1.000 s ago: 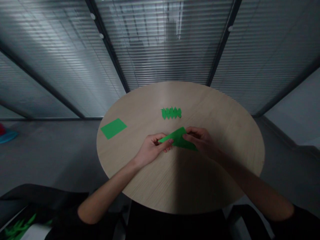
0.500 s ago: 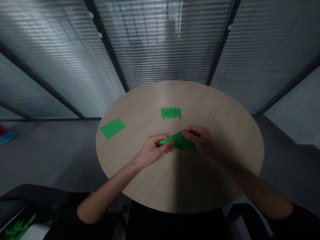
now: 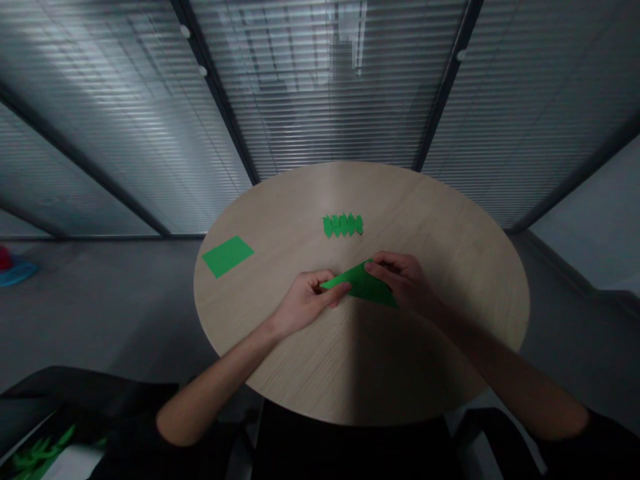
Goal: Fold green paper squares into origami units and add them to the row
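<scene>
Between my hands is a sheet of green paper [image 3: 367, 285], folded into a roughly triangular shape. My left hand [image 3: 313, 297] pinches its left corner, thumb on top and fingers beneath. At the upper right edge, my right hand [image 3: 403, 280] grips the same paper between thumb and fingers and hides part of it. Beyond my hands, a row of several small folded green paper pieces [image 3: 343, 225] lies on the table. A flat green paper sheet [image 3: 228, 256] rests near the table's left edge.
The round wooden table [image 3: 295, 360] stands before me, with blinds [image 3: 330, 120] behind it. At far left on the floor are a blue and red object [image 3: 17, 270]. A dark chair [image 3: 90, 377] is at lower left, beside green leaf-like pieces [image 3: 45, 453].
The view has shifted very slightly. Both hands keep their hold on the folded paper, with no clear movement of it.
</scene>
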{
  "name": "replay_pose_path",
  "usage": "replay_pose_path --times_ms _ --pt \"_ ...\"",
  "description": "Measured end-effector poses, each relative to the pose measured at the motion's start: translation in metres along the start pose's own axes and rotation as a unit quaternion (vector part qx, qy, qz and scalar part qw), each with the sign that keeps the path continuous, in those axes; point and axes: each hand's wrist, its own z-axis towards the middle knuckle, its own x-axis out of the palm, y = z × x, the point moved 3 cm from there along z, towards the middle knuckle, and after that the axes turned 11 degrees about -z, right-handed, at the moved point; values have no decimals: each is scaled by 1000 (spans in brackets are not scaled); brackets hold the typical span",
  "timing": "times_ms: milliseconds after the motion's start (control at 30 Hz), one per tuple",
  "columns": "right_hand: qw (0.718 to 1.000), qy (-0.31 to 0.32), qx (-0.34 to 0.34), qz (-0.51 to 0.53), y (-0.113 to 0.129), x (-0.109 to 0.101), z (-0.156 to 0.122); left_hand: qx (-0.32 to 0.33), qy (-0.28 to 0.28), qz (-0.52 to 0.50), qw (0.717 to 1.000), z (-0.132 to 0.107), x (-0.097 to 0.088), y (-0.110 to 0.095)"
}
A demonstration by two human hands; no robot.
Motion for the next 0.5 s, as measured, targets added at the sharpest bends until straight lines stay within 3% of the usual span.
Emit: replay_pose_path --times_ms 500 --pt "1000 -10 -1 -24 0 -4 1 18 -12 7 1000 -1 -4 0"
